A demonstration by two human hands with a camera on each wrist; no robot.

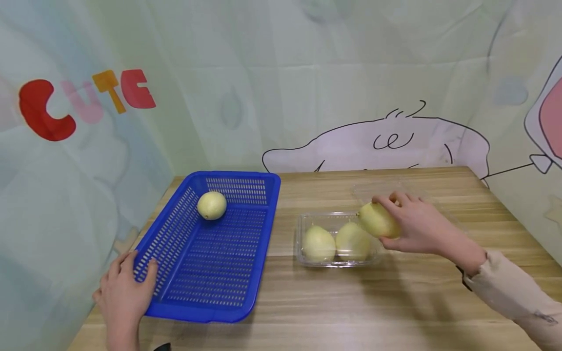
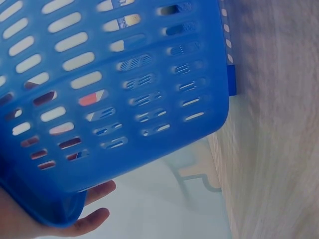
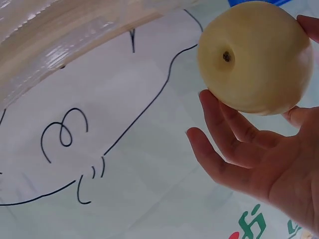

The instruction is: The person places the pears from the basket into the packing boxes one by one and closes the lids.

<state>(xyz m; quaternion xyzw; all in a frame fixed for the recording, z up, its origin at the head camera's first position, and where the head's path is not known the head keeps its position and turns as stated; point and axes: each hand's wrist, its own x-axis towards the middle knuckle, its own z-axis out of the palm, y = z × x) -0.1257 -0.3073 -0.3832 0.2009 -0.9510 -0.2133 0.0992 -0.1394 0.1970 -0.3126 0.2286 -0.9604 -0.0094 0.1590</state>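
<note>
My right hand [image 1: 422, 226] grips a pale yellow pear [image 1: 378, 220], thumb below and fingers over the top, above the right end of a clear plastic box [image 1: 303, 262]. In the right wrist view the held pear [image 3: 256, 59] shows a dark spot at one end. Two more pears, a left one [image 1: 318, 243] and a right one [image 1: 352, 241], lie inside the box. My left hand [image 1: 125, 292] holds the near left rim of a blue slotted basket [image 1: 206, 312], thumb inside and fingers outside. One pear [image 1: 212, 205] rests toward the basket's far left corner.
Behind the box lies a clear plastic lid [image 1: 373, 187], partly hidden by my right hand. Everything stands on a wood-grain table [image 1: 316, 302]. A printed cloth [image 1: 228, 87] hangs along the table's back and sides.
</note>
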